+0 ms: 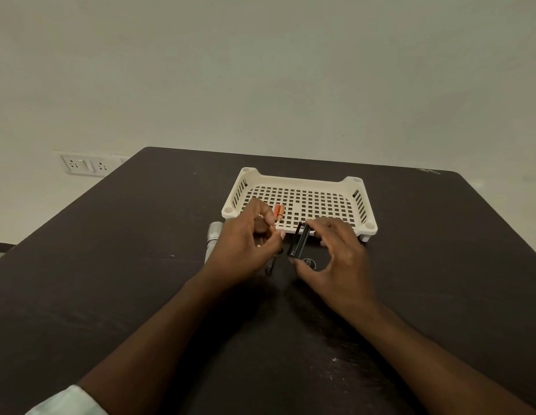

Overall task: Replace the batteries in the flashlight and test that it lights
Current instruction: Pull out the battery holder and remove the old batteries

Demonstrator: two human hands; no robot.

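My right hand [335, 259] pinches a black battery holder [299, 244] between thumb and fingers, holding it just above the table. My left hand [248, 244] is closed around small items, with gold battery tips showing between its fingers. The silver flashlight body [212, 239] lies on the table, partly hidden behind my left hand. Two orange batteries [279, 211] lie inside the white perforated tray [302, 178]. A dark battery [270, 265] rests on the table below my left hand. The black round end cap [309, 263] lies under my right hand.
The dark table [140, 265] reaches to a pale wall. A white socket panel [87, 164] sits on the wall at the left. The tray stands at the table's far middle, just beyond my hands.
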